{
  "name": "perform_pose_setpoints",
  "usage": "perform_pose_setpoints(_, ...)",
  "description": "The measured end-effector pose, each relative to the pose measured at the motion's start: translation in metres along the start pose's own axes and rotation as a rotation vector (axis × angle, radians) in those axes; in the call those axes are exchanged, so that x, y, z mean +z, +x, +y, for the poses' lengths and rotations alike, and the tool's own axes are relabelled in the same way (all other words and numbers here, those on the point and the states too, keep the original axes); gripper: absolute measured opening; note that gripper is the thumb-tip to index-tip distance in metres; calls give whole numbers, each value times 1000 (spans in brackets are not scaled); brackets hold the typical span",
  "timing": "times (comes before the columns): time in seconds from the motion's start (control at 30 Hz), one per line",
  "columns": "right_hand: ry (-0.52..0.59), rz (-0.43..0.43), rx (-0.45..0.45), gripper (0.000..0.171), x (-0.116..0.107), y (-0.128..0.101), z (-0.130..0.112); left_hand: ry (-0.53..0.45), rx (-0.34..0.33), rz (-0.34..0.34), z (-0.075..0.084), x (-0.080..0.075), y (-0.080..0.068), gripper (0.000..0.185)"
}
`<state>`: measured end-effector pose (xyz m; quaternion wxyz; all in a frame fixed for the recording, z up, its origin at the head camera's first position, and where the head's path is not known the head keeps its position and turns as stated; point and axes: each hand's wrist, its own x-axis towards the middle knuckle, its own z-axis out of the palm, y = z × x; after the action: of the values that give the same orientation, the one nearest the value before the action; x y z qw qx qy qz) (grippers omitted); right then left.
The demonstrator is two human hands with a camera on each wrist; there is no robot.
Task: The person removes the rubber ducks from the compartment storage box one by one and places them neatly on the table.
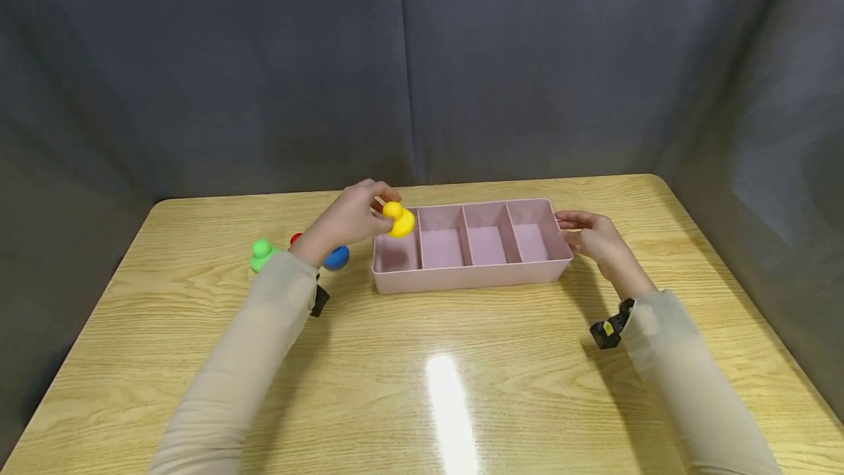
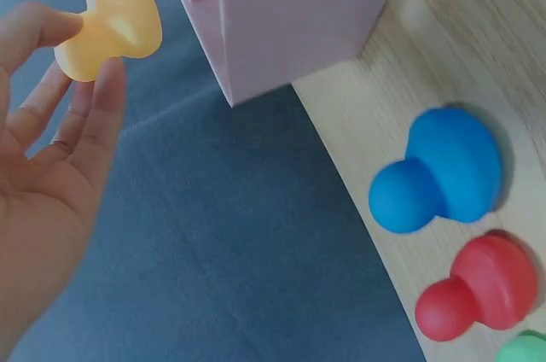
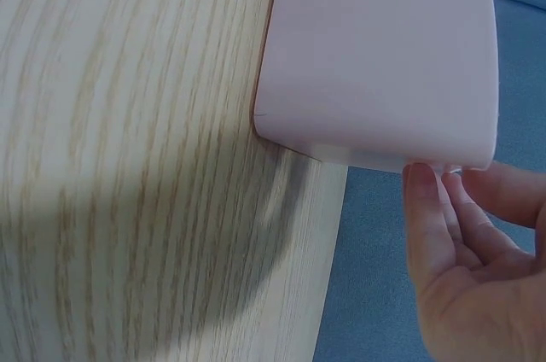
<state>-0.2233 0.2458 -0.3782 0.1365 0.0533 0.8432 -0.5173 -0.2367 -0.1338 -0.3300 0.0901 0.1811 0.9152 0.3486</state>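
Now left hand (image 1: 352, 217) pinching yellow peg (image 1: 398, 219) above tray (image 1: 471, 277), right hand (image 1: 591, 234) fingers straight against tray end

Counter (image 1: 461, 358): glossy wood-grain laminate; tray (image 1: 471, 277): smooth matt pink plastic; yellow toy (image 1: 398, 220): smooth, rubbery-looking; backdrop (image 1: 422, 57): grey cloth.
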Motion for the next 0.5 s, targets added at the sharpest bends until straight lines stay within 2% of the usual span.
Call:
perform_pose_setpoints(0.3, -1, -3, -7, 52, 0, -1, -1, 14, -38, 5, -11, -10, -10, 38)
perform_pose_setpoints(0.5, -5, 0, -9, 52, 0, -3, -1, 27, -95, 4, -24, -20, -20, 40)
